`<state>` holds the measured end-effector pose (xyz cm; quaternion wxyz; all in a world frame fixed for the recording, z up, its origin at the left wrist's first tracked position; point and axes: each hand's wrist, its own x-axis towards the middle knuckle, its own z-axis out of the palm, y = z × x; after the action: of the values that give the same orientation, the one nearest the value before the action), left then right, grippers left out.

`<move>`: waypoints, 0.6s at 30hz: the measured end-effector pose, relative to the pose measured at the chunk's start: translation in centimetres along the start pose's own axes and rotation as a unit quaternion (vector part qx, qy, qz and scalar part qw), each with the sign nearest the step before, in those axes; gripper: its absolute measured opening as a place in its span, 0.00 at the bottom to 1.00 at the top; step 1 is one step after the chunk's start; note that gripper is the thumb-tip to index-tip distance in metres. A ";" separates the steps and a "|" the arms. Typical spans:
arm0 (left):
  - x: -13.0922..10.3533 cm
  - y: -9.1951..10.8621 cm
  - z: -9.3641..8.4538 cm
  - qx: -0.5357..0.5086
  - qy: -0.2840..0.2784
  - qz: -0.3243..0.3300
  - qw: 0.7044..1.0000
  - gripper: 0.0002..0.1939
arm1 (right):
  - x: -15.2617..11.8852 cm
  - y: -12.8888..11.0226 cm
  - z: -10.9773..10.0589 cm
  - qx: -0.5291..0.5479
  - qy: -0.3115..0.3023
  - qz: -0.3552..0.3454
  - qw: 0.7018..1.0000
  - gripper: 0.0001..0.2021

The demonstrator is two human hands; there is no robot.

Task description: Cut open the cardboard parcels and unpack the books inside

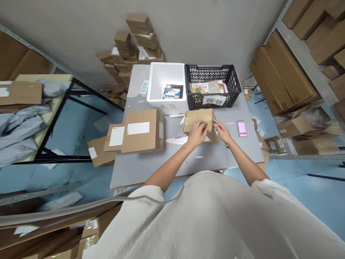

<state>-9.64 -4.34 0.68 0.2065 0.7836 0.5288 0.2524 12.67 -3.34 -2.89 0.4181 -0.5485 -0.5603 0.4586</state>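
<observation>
A small cardboard box (198,116) with shiny clear tape across its top sits on the grey table in front of me. My left hand (198,133) lies over the near part of its top, fingers bent and pressed against the cardboard. At the box's right edge, my right hand (222,131) has its thumb and fingers closed on the upper corner; whether they also pinch the tape's end is too small to tell. A dark and yellow object (227,146) shows partly beneath my right wrist. Crumpled clear plastic (181,128) lies along the box's left side.
Behind the box stand a white foam box (168,106) and a black plastic crate (234,95), both holding books. Larger labelled cartons (141,140) sit at left, a phone (242,128) at right. Shelves of cartons and grey parcels (20,133) flank the table (151,165).
</observation>
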 end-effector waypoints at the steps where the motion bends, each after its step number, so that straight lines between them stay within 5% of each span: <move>1: 0.0 0.2 -0.2 0.008 0.006 -0.008 1.000 0.20 | 0.2 -0.2 0.6 0.009 -0.018 -0.009 1.000 0.36; 7: 0.1 -1.5 -2.5 0.055 0.035 -0.089 0.994 0.21 | 1.2 0.4 3.4 0.012 -0.049 -0.003 0.999 0.31; 12: -0.7 -5.8 -4.2 0.028 0.066 -0.148 0.986 0.26 | 0.7 3.7 3.8 -0.074 0.044 0.099 0.991 0.21; 18: -2.9 -12.1 -4.9 -0.059 0.102 -0.222 0.968 0.29 | 0.5 5.0 5.6 -0.034 0.035 0.142 0.989 0.22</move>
<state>-22.34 -2.42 -3.08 0.2483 0.6034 0.6917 0.3095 8.37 -3.30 -9.05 0.3493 -0.6520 -0.4771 0.4746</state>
